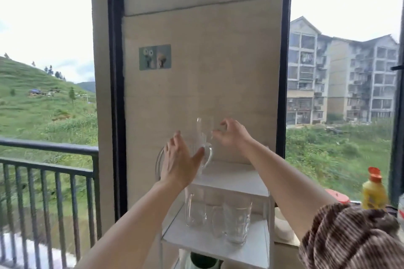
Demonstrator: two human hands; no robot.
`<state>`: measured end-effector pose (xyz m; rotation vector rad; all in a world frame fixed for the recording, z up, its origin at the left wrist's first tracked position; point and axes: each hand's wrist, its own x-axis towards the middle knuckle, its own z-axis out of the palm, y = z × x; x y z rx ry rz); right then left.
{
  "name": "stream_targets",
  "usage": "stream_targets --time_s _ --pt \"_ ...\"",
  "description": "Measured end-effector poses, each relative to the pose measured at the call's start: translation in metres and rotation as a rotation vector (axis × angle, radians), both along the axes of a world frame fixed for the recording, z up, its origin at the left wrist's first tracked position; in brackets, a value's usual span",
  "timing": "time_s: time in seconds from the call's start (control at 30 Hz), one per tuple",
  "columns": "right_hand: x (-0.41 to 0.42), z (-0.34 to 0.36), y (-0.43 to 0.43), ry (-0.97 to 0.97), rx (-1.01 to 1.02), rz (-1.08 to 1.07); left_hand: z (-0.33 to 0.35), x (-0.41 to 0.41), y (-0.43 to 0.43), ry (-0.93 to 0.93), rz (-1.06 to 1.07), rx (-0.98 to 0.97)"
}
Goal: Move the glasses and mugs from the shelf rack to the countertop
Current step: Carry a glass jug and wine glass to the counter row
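Observation:
A white shelf rack stands against the beige wall panel. On its top shelf is a tall clear glass mug with its handle facing me. My left hand is spread with straight fingers just left of it, thumb against the handle. It partly hides a second clear mug, whose curved handle shows at the left. My right hand hovers at the tall mug's right side, fingers loosely curled, gripping nothing that I can see. The middle shelf holds two more clear mugs.
The countertop lies right of the rack, with a white bowl, a red lid and a yellow bottle with an orange cap on it. A green bottle sits under the rack. A dark balcony railing runs along the left.

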<state>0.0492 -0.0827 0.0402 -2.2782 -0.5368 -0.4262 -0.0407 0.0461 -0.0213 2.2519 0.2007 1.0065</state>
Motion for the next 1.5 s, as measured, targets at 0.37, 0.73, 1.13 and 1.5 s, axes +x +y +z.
stream_targets --time_s 0.37,0.73,1.13,1.5 --pt "0.07 0.004 0.037 0.137 0.179 0.096 -0.009 0.046 0.044 0.042 -0.228 -0.262" --pt "0.067 -0.006 0.038 0.176 0.423 0.078 -0.01 0.042 0.038 -0.007 -0.202 -0.308" --pt "-0.026 0.058 -0.096 -0.047 0.764 0.052 0.045 0.002 -0.044 -0.272 -0.435 -0.412" --pt "-0.167 -0.018 -0.32 -0.046 0.653 -0.362 -0.014 -0.062 -0.246 -0.039 -0.862 -0.333"
